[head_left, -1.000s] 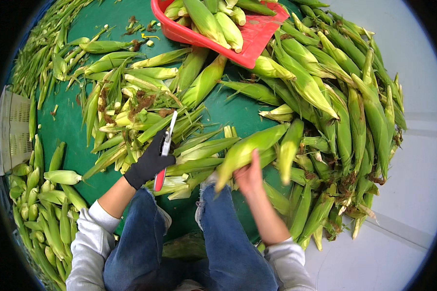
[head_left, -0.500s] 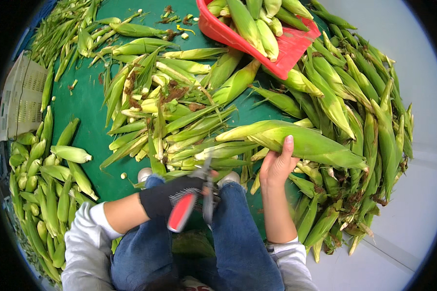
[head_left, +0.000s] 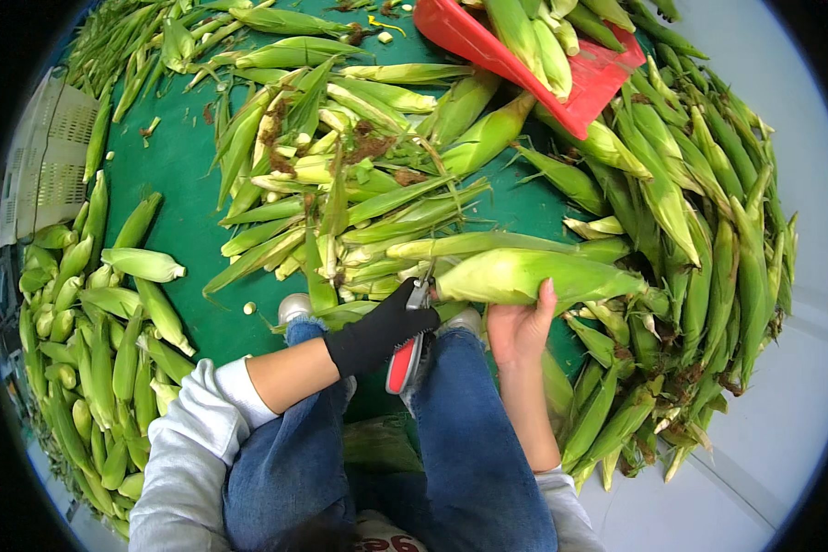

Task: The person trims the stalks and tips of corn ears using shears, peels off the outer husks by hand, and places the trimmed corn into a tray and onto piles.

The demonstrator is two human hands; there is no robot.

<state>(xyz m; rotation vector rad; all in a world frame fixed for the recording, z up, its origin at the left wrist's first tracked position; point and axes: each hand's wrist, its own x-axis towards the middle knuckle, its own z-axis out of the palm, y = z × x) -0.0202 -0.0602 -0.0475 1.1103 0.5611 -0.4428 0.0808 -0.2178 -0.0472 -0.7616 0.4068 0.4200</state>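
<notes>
My left hand point(head_left: 384, 328), in a black glove, is closed around red-handled pruning shears point(head_left: 405, 361). Their blades reach up to the left, stem end of an ear of corn point(head_left: 515, 276) in green husk. My bare right hand point(head_left: 520, 324) grips that ear from below, with the thumb up against its near side. The ear lies almost level above my knees, its tip toward the right. Behind it spreads a heap of loose husk leaves and cut stalk pieces point(head_left: 368, 207). Whether the blades are closed on the stem I cannot make out.
At the upper right, a red plastic scoop point(head_left: 584, 97) holds several ears. A big pile of unhusked corn point(head_left: 690, 202) fills the right side. Trimmed ears point(head_left: 101, 368) are heaped at the left, below a cream perforated crate point(head_left: 55, 152). A green mat point(head_left: 170, 276) covers the floor.
The shears have moved up and right to the ear's stem end. The ear has been turned in my right hand, and a long husk leaf now lies apart behind it. The whole view has shifted slightly.
</notes>
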